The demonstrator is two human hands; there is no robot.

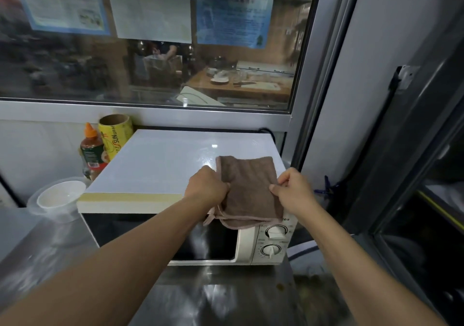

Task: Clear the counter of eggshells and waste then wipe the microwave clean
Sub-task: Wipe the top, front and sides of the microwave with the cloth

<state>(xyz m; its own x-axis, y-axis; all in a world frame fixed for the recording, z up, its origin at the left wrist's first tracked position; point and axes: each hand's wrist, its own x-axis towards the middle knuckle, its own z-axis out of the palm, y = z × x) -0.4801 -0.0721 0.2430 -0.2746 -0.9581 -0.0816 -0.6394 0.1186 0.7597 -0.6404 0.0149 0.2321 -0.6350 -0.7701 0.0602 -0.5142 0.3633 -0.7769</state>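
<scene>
cloth lay between both hands on microwave top | left hand gripped left edge, right hand pinched right edge | probably folded | long axis ran front-to-back

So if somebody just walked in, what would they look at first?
Probably the brown cloth, held by both hands, the left hand gripping one edge and the right hand pinching the other, over the front right of the white board lying on the microwave. Next, the bottle with the orange cap and the yellow roll standing behind the board's left corner.
</scene>
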